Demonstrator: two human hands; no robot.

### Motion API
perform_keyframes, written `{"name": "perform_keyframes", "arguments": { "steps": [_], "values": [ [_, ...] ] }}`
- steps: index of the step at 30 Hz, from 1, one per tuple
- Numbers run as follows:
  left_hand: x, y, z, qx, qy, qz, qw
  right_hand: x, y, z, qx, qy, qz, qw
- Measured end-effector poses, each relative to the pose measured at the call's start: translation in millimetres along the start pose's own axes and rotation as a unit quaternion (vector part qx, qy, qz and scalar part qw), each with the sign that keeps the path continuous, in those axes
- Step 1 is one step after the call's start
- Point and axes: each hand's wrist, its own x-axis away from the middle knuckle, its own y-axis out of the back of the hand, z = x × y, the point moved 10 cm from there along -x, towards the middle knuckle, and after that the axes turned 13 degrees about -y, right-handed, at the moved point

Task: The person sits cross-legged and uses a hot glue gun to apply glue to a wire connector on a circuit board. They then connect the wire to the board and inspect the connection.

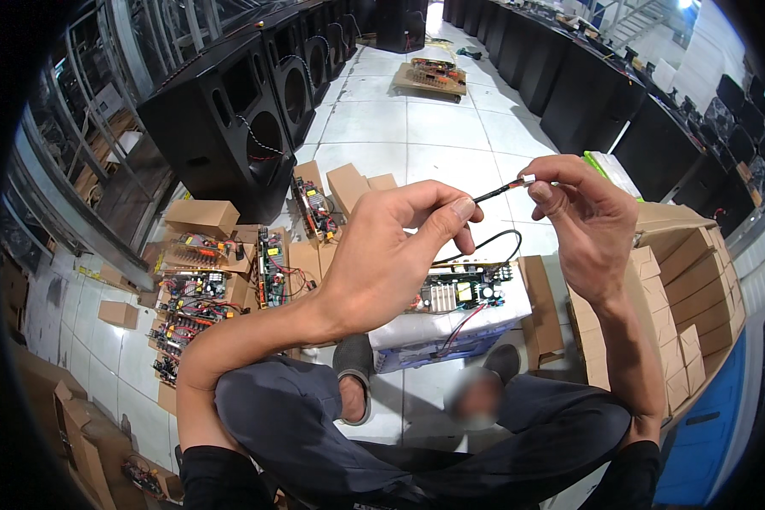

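Between my hands a thin black cable (497, 192) is stretched, with a small white connector (528, 179) at its end. My left hand (399, 246) pinches the cable between thumb and forefinger. At the connector end, my right hand (588, 223) has thumb and forefinger closed on the white plug. Below the hands, a circuit board (459, 293) with a finned heatsink and a red and black wire lies on a white and purple block (493, 321). A loop of the black cable hangs above the board; part of the board is hidden by my left hand.
Several circuit boards (191, 314) with wires lie on the floor at left among cardboard boxes (202, 217). Black speaker cabinets (221, 119) line the left, more black cabinets (586, 93) the right. A large open carton (697, 280) holding smaller boxes stands close at right.
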Motion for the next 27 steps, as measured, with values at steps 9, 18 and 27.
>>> {"name": "perform_keyframes", "arguments": {
  "steps": [9,18,27],
  "values": [
    [0.8,7.8,-7.0,0.017,-0.029,-0.058,0.998,0.5,-1.8,-2.1,-0.012,-0.019,0.02,1.0],
    [0.9,10.6,-2.9,-0.011,-0.017,-0.041,0.999,1.0,-2.9,-5.7,-0.044,-0.053,0.027,0.997],
    [1.0,11.2,-1.6,-0.012,0.009,-0.04,0.999,-0.9,1.4,-9.9,-0.051,-0.063,0.001,0.997]
  ]
}}
